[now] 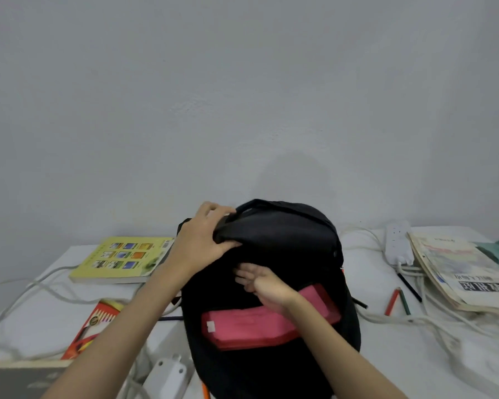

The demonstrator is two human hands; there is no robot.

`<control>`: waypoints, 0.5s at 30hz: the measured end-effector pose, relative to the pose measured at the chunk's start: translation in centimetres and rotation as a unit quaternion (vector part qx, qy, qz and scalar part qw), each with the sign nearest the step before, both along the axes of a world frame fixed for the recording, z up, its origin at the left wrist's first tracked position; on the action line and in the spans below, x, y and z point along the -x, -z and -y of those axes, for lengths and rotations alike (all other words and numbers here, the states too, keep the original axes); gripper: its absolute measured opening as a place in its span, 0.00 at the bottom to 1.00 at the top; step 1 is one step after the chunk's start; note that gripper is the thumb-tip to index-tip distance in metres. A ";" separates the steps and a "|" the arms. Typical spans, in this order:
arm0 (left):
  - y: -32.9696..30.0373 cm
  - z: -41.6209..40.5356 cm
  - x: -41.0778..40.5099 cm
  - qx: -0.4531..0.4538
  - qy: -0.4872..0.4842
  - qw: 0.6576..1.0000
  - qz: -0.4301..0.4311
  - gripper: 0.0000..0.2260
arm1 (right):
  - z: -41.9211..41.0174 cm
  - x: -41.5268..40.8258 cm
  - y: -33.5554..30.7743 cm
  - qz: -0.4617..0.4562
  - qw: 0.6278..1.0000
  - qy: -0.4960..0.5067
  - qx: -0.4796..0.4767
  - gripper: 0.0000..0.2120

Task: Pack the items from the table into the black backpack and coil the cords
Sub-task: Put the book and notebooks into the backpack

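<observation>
Left hand (202,240) grips the black fabric backpack's (274,367) top flap — right hand (260,282), fingers straight, reaches inside above the pink pouch (242,326).

— What is your left hand (203,240) doing?
— You're curling its fingers and thumb into a grip, arm reaching forward.
— And your right hand (261,285)?
— You're holding it lower, fingers extending loosely.

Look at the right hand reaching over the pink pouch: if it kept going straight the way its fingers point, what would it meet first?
Probably the inside of the black backpack. The right hand points up and left into the opening, beneath the flap the left hand grips. Depth there is too dark to judge.
</observation>
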State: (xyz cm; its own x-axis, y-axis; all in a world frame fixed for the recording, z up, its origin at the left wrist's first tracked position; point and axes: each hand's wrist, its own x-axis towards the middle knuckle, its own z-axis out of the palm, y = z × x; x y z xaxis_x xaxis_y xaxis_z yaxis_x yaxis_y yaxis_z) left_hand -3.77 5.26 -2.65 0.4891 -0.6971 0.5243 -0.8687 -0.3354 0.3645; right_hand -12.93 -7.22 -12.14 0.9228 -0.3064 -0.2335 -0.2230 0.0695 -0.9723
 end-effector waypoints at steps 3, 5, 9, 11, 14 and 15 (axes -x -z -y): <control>-0.4 0.4 0.4 -0.163 0.005 0.966 -0.201 0.52 | 2.4 4.3 -0.7 -0.060 0.998 0.001 -0.003 0.22; -0.2 1.6 1.8 -0.188 0.016 0.950 -0.250 0.45 | 3.9 8.2 -1.0 -0.091 0.996 -0.014 -0.007 0.18; 1.4 4.8 6.3 -0.212 0.078 0.940 -0.258 0.24 | 6.6 15.1 -2.3 -0.069 0.995 0.063 -0.043 0.10; 3.9 6.2 9.2 -0.282 0.114 0.925 -0.228 0.18 | 8.7 17.3 -2.9 -0.035 0.991 0.128 -0.021 0.08; 8.3 7.9 12.6 -0.399 0.095 0.907 -0.101 0.21 | 11.4 20.4 -2.4 -0.028 0.973 0.220 -0.063 0.09; 8.6 8.5 13.0 -0.407 0.084 0.904 -0.095 0.21 | 12.0 21.7 -2.1 -0.032 0.970 0.233 -0.069 0.09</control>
